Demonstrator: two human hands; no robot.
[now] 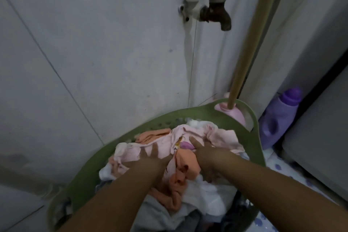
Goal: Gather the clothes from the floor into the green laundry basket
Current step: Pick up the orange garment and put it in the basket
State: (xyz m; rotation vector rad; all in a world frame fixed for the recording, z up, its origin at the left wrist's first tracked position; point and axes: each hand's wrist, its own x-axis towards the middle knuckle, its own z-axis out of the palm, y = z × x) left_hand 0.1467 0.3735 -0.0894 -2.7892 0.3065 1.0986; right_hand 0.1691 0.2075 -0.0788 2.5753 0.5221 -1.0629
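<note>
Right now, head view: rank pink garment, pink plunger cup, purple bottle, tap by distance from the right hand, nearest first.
1. Pink garment: directly under the right hand, touching, on top of the pile in the green basket.
2. Pink plunger cup: beyond the hand, at the basket's far right rim.
3. Purple bottle: right of the basket, on the floor.
4. Tap: high on the wall, farthest.

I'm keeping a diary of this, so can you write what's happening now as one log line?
left hand: flat on pink printed cloth garment | right hand: pressing same | green plastic laundry basket: heaped
</note>
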